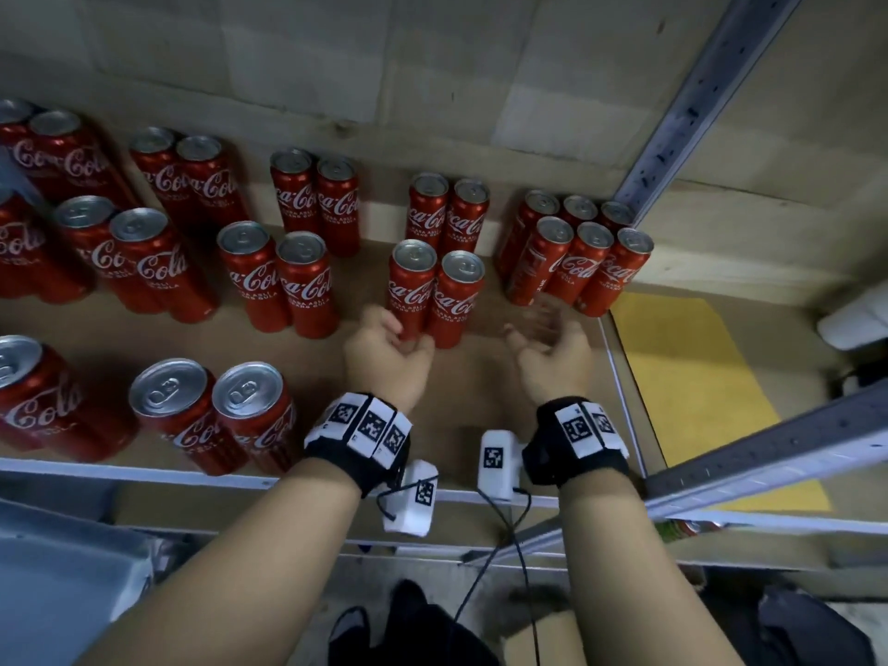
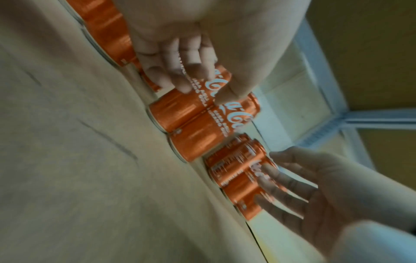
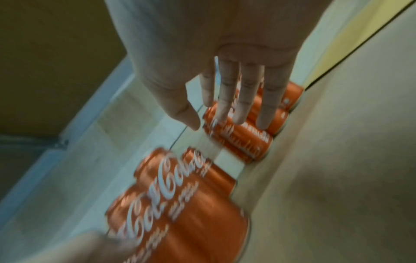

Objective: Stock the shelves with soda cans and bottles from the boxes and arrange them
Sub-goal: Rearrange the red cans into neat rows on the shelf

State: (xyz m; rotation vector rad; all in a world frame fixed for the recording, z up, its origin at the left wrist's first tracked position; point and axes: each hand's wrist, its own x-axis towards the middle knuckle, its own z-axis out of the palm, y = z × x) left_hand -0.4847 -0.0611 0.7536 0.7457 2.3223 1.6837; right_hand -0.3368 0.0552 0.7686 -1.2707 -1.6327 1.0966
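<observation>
Tall, slim red aluminium cola cans (image 1: pixel 413 286) with white script and silver tops are standing upright in pairs on the brown board shelf (image 1: pixel 471 391), with a group of six (image 1: pixel 576 254) at the far right. The left hand (image 1: pixel 387 355) is sitting at the base of the near pair; the left wrist view is showing its grip loosely curled, fingertips (image 2: pixel 184 85) touching one can. The right hand (image 1: pixel 552 350) is hovering with its grip spread and holding nothing, fingers (image 3: pixel 243 99) extended toward the six-can group.
</observation>
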